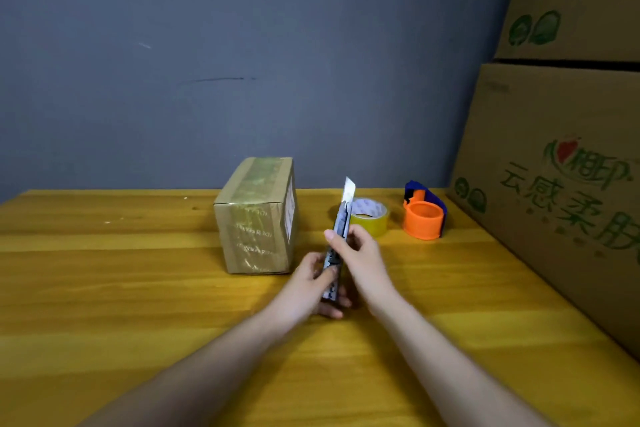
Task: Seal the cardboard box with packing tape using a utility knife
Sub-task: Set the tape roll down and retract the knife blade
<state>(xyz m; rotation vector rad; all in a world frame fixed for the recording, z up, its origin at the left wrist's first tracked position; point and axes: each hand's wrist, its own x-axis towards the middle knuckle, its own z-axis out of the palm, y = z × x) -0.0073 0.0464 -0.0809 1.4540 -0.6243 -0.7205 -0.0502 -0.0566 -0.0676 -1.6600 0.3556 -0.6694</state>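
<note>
- While both hands grip the utility knife [337,243], blade up, I see:
- left hand [320,282] low, right hand [358,253] higher.
- cardboard box [258,218] just left, nearer my left hand.

Taped cardboard box [258,218] upright left of utility knife [337,239], tape roll [370,217]

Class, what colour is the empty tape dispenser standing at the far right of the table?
Orange, with a blue part behind: the tape dispenser, in the head view.
</note>
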